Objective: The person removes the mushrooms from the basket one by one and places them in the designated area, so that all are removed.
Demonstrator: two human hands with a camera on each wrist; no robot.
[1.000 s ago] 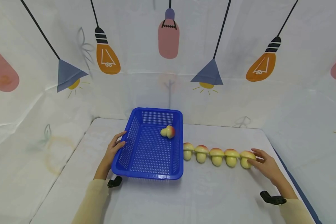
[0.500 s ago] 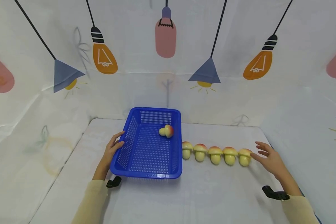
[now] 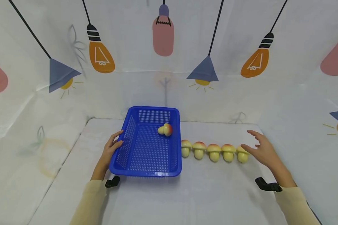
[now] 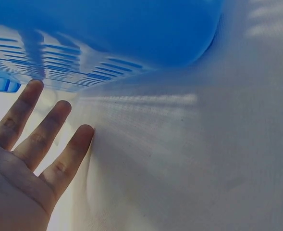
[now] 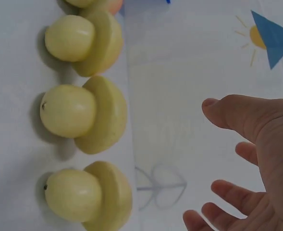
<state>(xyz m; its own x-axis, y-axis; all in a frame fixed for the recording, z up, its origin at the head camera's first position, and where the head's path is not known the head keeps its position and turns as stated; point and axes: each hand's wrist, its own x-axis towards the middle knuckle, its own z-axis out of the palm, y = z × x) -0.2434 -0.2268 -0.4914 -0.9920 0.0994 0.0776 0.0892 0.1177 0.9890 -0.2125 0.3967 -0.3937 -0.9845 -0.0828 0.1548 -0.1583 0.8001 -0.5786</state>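
A blue perforated basket [image 3: 146, 162] sits on the white table, with one yellow-and-red toy mushroom [image 3: 165, 129] lying inside near its far right corner. My left hand [image 3: 111, 146] rests with straight fingers against the basket's left wall [image 4: 83, 72]. To the right of the basket, several toy mushrooms [image 3: 214, 152] stand in a row. My right hand [image 3: 259, 149] hovers open just right of the last mushroom [image 3: 242, 154], its fingers spread and holding nothing. The right wrist view shows three mushrooms [image 5: 83, 113] beside the open hand [image 5: 247, 159].
White cloth printed with lamps and bulbs [image 3: 101, 59] walls the table on three sides. A black wrist strap [image 3: 266, 185] shows on the right arm, another [image 3: 112, 182] on the left. The table's right edge [image 3: 270, 140] lies close to my right hand.
My right hand has lifted off the last mushroom and drawn back to the right with its fingers spread. The left hand stays on the basket.
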